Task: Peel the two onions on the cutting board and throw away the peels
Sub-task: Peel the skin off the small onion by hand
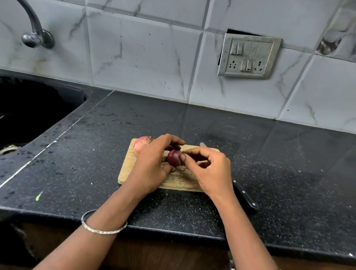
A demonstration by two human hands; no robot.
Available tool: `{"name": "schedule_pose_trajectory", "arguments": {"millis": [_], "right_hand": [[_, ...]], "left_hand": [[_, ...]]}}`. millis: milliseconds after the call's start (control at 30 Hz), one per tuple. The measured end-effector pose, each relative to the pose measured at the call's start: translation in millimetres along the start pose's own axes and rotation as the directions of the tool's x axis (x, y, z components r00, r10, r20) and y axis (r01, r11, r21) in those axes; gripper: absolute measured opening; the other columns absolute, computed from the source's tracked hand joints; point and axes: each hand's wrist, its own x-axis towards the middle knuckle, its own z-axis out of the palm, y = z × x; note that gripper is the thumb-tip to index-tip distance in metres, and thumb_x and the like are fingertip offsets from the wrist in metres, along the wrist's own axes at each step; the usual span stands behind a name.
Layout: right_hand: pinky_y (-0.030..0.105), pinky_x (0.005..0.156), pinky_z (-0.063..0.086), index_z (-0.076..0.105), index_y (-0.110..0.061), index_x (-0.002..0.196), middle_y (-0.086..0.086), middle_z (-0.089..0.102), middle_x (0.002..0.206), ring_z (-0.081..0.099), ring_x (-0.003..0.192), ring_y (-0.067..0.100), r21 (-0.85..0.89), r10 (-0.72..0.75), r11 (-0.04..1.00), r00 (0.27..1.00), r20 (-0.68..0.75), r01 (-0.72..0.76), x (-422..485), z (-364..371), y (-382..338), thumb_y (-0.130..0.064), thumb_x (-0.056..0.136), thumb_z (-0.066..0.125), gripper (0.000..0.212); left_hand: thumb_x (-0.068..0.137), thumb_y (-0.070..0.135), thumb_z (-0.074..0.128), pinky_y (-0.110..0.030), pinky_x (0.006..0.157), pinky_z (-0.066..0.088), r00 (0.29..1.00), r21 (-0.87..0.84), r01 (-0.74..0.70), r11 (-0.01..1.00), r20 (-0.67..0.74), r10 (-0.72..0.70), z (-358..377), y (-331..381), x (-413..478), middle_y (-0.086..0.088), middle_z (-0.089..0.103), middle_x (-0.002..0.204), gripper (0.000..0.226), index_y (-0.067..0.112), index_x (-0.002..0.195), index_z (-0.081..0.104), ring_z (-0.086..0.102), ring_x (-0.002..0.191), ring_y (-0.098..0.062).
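**Peel stage: dark red onion held over the board**

The dark red onion (pixel 175 157) sits between your two hands, held just above the middle of the cutting board (pixel 127 173). Your left hand (pixel 153 165) forms the holding grip. Its fingers curl over the far side of the onion and its thumb comes up from the near side, so the grip is closed round the bulb.

Your right hand (pixel 210 172) meets the onion from the right. Its fingers are curled and its thumb tip is set against the bulb's right face. You cannot tell from here whether a flap of skin lies under that thumb.

The next pull turns on one relation: the onion lies directly left of the right-hand grip, touching it. Any strip therefore has to come away rightward and toward you.

The bulb is small, round, smooth and glossy, and it looks largely stripped. Thin, pale, papery scraps (pixel 179 174) lie on the wooden board beneath it.

The second onion (pixel 141 145) rests at the board's far left corner. It is paler, matt and dry-skinned, with its root tuft showing.

A knife (pixel 245 197) with a black handle lies on the speckled dark desk (pixel 290 170), along the board's right edge.
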Motion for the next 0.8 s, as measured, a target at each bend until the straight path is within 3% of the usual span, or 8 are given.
{"name": "schedule_pose_trajectory", "arguments": {"millis": [67, 167, 300, 367, 467, 600, 700, 800], "right_hand": [[0.048, 0.117, 0.036, 0.082, -0.015, 0.083, -0.031, 0.069, 0.073, 0.067, 0.09, -0.005, 0.021, -0.003, 1.0, 1.0, -0.029, 0.003, 0.6, 0.6, 2.5, -0.012, 0.084, 0.081, 0.003], [0.046, 0.117, 0.037, 0.082, -0.015, 0.081, -0.033, 0.069, 0.073, 0.062, 0.083, -0.019, 0.053, 0.02, 0.998, 0.999, -0.041, -0.017, 0.9, 0.0, 5.0, -0.011, 0.083, 0.081, 0.005], [0.046, 0.114, 0.04, 0.081, -0.014, 0.082, -0.03, 0.069, 0.071, 0.061, 0.101, -0.003, 0.028, 0.024, 0.999, 0.999, -0.047, -0.023, 2.0, 0.4, 6.0, -0.009, 0.084, 0.08, 0.006], [0.038, 0.109, 0.045, 0.08, -0.011, 0.082, -0.019, 0.072, 0.074, 0.061, 0.103, 0.004, -0.01, 0.027, 1.0, 0.998, -0.054, -0.028, 2.4, 1.2, 7.4, -0.009, 0.085, 0.078, 0.005], [0.013, 0.078, 0.049, 0.079, -0.013, 0.087, -0.012, 0.071, 0.077, 0.065, 0.081, -0.006, -0.066, 0.045, 0.997, 0.996, -0.076, -0.05, 2.9, 1.3, 9.9, -0.007, 0.086, 0.076, 0.007], [0.025, 0.077, 0.058, 0.075, -0.021, 0.108, -0.011, 0.072, 0.098, 0.068, 0.089, 0.003, -0.007, 0.073, 0.997, 0.994, -0.086, -0.074, 3.6, -1.8, 11.3, 0.002, 0.08, 0.07, 0.037], [0.025, 0.078, 0.056, 0.076, -0.024, 0.104, -0.013, 0.071, 0.105, 0.069, 0.095, 0.006, 0.043, 0.04, 0.998, 0.999, -0.027, -0.039, 1.9, -2.0, 8.8, 0.0, 0.079, 0.07, 0.035], [0.025, 0.075, 0.057, 0.073, -0.02, 0.11, -0.007, 0.074, 0.105, 0.071, 0.094, 0.01, 0.156, 0.056, 0.985, 0.996, 0.072, -0.067, 1.6, -0.6, 8.6, -0.001, 0.08, 0.079, 0.035]], "left_hand": [[0.073, -0.018, 0.072, -0.021, 0.082, 0.059, 1.0, -0.017, 0.013, 1.0, 0.01, -0.012, -0.5, 2.4, -0.6, 0.009, 0.063, 0.117, 0.063, 0.026, 0.116, 0.06, 0.061, 0.11, 0.0], [0.07, -0.021, 0.074, -0.016, 0.08, 0.057, 0.999, -0.052, 0.026, 0.998, 0.021, -0.024, -1.1, 4.5, -1.0, 0.012, 0.062, 0.116, 0.066, 0.027, 0.113, 0.059, 0.06, 0.109, 0.002], [0.071, -0.018, 0.077, -0.021, 0.081, 0.06, 0.999, -0.074, 0.031, 0.997, 0.027, -0.029, -0.6, 5.1, -0.9, 0.013, 0.062, 0.116, 0.064, 0.027, 0.113, 0.059, 0.06, 0.109, 0.002], [0.072, -0.017, 0.078, -0.024, 0.082, 0.06, 0.999, -0.079, 0.036, 0.996, 0.019, -0.035, -0.1, 4.7, -0.8, 0.014, 0.061, 0.117, 0.064, 0.028, 0.113, 0.059, 0.06, 0.11, 0.002], [0.073, -0.013, 0.079, -0.029, 0.085, 0.061, 0.999, -0.051, 0.03, 0.998, 0.013, -0.029, 0.0, 1.6, -0.8, 0.011, 0.06, 0.12, 0.062, 0.029, 0.114, 0.059, 0.061, 0.115, -0.006], [0.075, -0.008, 0.078, -0.04, 0.095, 0.057, 0.998, 0.062, -0.054, 0.997, 0.018, 0.053, -1.5, -0.6, -0.8, 0.009, 0.057, 0.119, 0.055, 0.021, 0.119, 0.062, 0.06, 0.113, -0.012], [0.075, -0.006, 0.075, -0.04, 0.099, 0.052, 0.994, 0.128, -0.111, 0.986, 0.012, 0.111, -2.7, -1.0, -0.1, 0.008, 0.057, 0.116, 0.05, 0.014, 0.12, 0.063, 0.058, 0.109, -0.009], [0.079, 0.003, 0.07, -0.041, 0.099, 0.055, 0.997, 0.08, -0.082, 0.993, 0.018, 0.081, -1.4, -2.9, -0.5, 0.006, 0.061, 0.118, 0.045, 0.013, 0.122, 0.06, 0.062, 0.112, -0.011]]}}
